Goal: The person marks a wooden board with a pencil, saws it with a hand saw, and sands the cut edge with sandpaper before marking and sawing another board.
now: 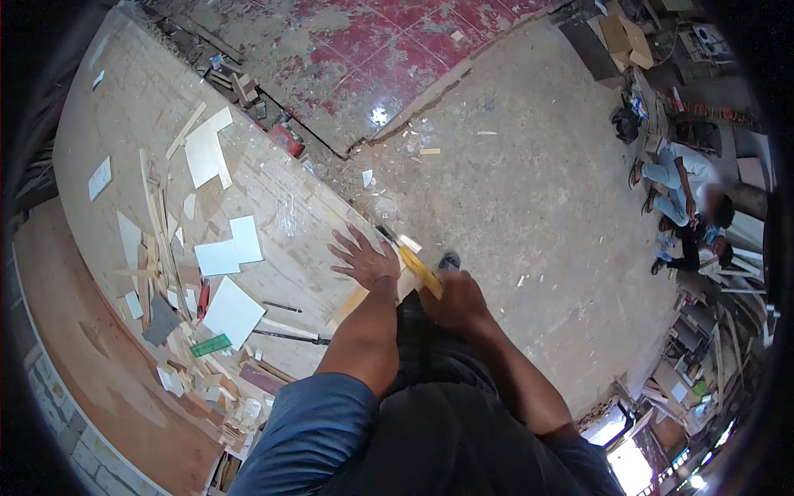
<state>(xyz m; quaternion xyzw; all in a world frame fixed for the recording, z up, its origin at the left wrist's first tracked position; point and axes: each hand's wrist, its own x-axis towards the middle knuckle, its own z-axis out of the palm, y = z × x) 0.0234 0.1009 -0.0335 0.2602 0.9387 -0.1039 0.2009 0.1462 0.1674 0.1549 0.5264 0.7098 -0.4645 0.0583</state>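
My left hand lies with its fingers spread near the edge of the wooden worktable. My right hand is closed around the rear of a long yellow tool with a narrow dark front end, which points away from me past my left hand. The tool's exact kind is hard to make out. A small pale wood piece shows beside the dark end. Under my left forearm a light wooden strip sticks out, partly hidden.
White sheet pieces, wood strips, a green item and a black rod lie on the table. Wood scraps dot the concrete floor. Two seated people are at the right, near piled materials.
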